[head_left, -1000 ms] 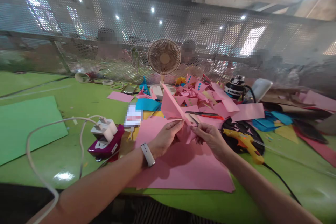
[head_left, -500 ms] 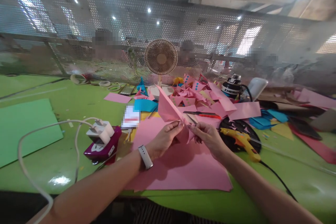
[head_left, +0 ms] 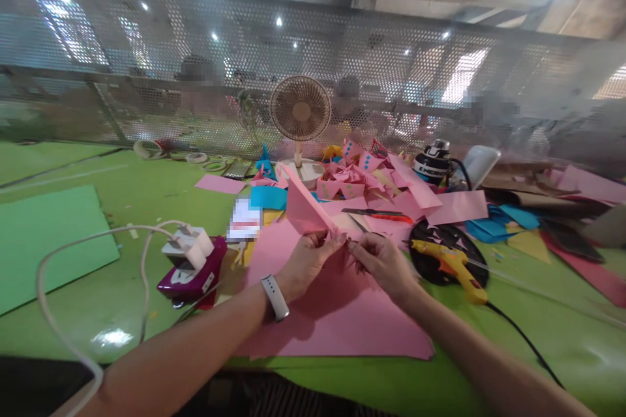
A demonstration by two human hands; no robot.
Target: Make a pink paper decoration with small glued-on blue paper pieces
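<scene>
A folded piece of pink paper (head_left: pixel 307 203) stands up from my left hand (head_left: pixel 309 260), whose thumb and fingers are closed on its near end. Right beside it, my right hand (head_left: pixel 384 262) pinches at the same end; the fingertips almost meet, and they partly hide the bit of paper between them. Both hands are above large pink sheets (head_left: pixel 342 329) lying flat on the green table. Just beyond the fingers lie a red and black cutter (head_left: pixel 379 214) and a grey pointed blade, perhaps of scissors (head_left: pixel 358 223).
A yellow glue gun (head_left: pixel 452 264) rests on a black round plate (head_left: pixel 425 277) at right. Left stand a purple power strip (head_left: pixel 188 283) with white chargers (head_left: pixel 188 247) and a green sheet (head_left: pixel 53 241). Behind are pink paper pieces (head_left: pixel 347 176), a fan (head_left: pixel 300 109) and a black-lidded bottle (head_left: pixel 433 163).
My hands have drawn closer together at the paper's near end. The pink flap that hung by my right fingers is now mostly hidden, and the standing paper leans slightly further left.
</scene>
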